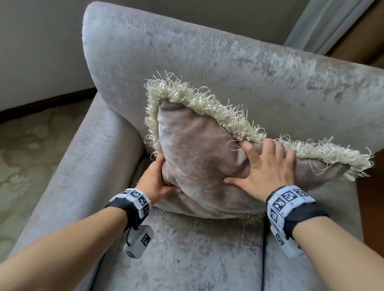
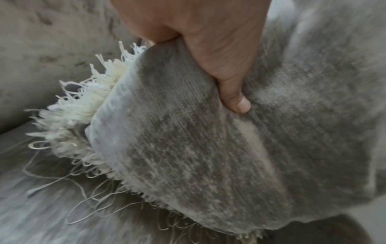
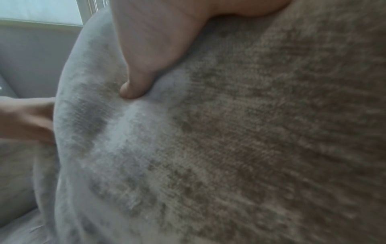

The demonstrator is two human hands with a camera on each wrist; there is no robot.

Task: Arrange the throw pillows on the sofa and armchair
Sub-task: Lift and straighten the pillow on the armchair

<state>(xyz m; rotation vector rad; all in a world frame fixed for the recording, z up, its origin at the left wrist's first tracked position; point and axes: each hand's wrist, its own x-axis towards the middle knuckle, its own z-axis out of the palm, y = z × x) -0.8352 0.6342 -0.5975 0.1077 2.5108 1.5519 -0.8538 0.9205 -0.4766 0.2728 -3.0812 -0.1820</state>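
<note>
Pillow (image 1: pixel 198 158) leans on the armchair (image 1: pixel 226 55) back; left hand (image 1: pixel 157 180) grips its corner, right hand (image 1: pixel 262 168) presses flat.

Fringed taupe velvet pillow (image 1: pixel 198 158) leans against armchair (image 1: pixel 227 66) backrest.

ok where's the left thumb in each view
Head: the left thumb is low and left of centre, pressed into the pillow at its lower left edge.
Left wrist: just right of centre, upper half, dug into the fabric.
Right wrist: cannot tell; only part of the left hand shows at the left edge.
Shared landmark: the pillow.
</note>
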